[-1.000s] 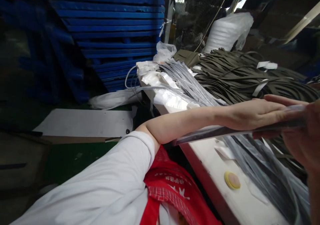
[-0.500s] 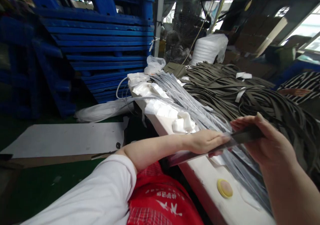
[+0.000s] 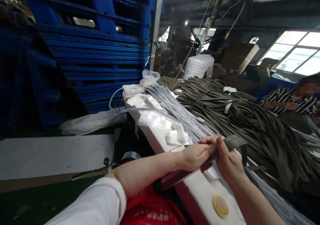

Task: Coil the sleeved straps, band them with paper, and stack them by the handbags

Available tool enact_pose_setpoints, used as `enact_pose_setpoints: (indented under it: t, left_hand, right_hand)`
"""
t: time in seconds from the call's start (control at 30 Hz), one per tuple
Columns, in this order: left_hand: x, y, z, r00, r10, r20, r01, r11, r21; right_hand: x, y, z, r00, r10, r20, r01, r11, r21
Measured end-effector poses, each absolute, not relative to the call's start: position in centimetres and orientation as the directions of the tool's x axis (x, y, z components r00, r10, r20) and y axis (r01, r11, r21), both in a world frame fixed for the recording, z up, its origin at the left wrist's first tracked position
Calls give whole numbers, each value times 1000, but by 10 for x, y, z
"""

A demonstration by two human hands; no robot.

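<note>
My left hand (image 3: 197, 155) and my right hand (image 3: 228, 160) meet over the white table (image 3: 200, 191), both pinched on one dark olive strap (image 3: 233, 141) with a glossy cover. The strap runs from my fingers down past my left wrist toward my lap. Just behind my hands lies a fan of grey strips (image 3: 175, 113), and to the right a big heap of olive straps (image 3: 250, 118).
Blue pallets (image 3: 100, 55) stand at the left. White cardboard (image 3: 55, 155) lies on the green floor. A yellow disc (image 3: 220, 205) sits on the table near me. A person in a striped top (image 3: 290, 101) sits at the far right. A foam roll (image 3: 198, 66) stands behind.
My hands have drawn closer together along the strap and moved toward my body. The camera has tilted up, bringing the windows and the other person into view.
</note>
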State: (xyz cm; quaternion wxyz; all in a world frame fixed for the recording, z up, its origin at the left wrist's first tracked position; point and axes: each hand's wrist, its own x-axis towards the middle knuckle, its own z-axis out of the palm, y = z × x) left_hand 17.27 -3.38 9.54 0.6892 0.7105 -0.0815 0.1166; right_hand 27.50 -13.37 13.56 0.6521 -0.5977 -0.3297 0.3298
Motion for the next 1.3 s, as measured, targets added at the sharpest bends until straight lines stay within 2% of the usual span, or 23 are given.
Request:
enact_pose_setpoints:
  t: [0.1, 0.2, 0.27, 0.33, 0.4, 0.47, 0.6, 0.67, 0.87, 0.93, 1.0, 1.07, 1.1, 1.17, 1.27, 1.3]
  left_hand:
    - [170, -43, 80, 974, 60, 219, -216, -53, 975]
    - [168, -51, 63, 984, 100, 147, -147, -6, 989]
    - [169, -53, 61, 981, 138, 134, -142, 53, 988]
    - [170, -54, 65, 976, 170, 138, -156, 94, 983]
    - [169, -53, 71, 968, 203, 150, -170, 86, 982]
    - [166, -53, 74, 963, 220, 154, -169, 48, 984]
    - [159, -52, 64, 975, 196, 102, -109, 28, 994]
    - [160, -51, 62, 977, 196, 80, -86, 22, 996]
    - [173, -54, 84, 956, 272, 112, -100, -56, 993]
    - [175, -58, 88, 965, 233, 118, -103, -77, 992]
    - [178, -62, 86, 976, 180, 124, -109, -92, 990]
    - [184, -64, 83, 981, 131, 143, -129, -112, 985]
    - [188, -65, 84, 981, 111, 159, -146, -118, 982]
    - [194, -68, 90, 976, 94, 196, -184, -124, 975]
    - [201, -73, 106, 965, 82, 250, -235, -153, 960]
    - [202, -74, 110, 962, 70, 264, -250, -161, 955]
  right_hand:
    - [287, -134, 146, 666, 742, 76, -141, 226, -964]
    - [299, -137, 153, 718, 683, 133, -124, 313, -941]
    - [295, -138, 148, 668, 731, 139, -72, 250, -966]
    - [281, -139, 135, 603, 793, 84, -44, 138, -989]
    - [267, -137, 122, 533, 846, -30, -78, 13, -997]
    - [261, -135, 114, 492, 866, -94, -142, -27, -989]
    - [279, -131, 121, 636, 769, 70, -197, 250, -948]
    - [288, -131, 125, 645, 756, 109, -174, 285, -943]
    - [269, -143, 119, 424, 905, -38, -59, -14, -998]
    - [274, -148, 126, 445, 895, 0, -95, 47, -994]
    - [289, -155, 138, 542, 833, 109, -139, 217, -966]
    - [304, -165, 150, 612, 765, 201, -122, 342, -932]
    - [308, -169, 155, 616, 755, 225, -89, 351, -932]
    - [306, -177, 158, 570, 797, 199, -11, 250, -968]
    - [290, -184, 156, 458, 889, 12, 6, 10, -1000]
    - [287, -187, 157, 433, 901, -17, 7, -23, -1000]
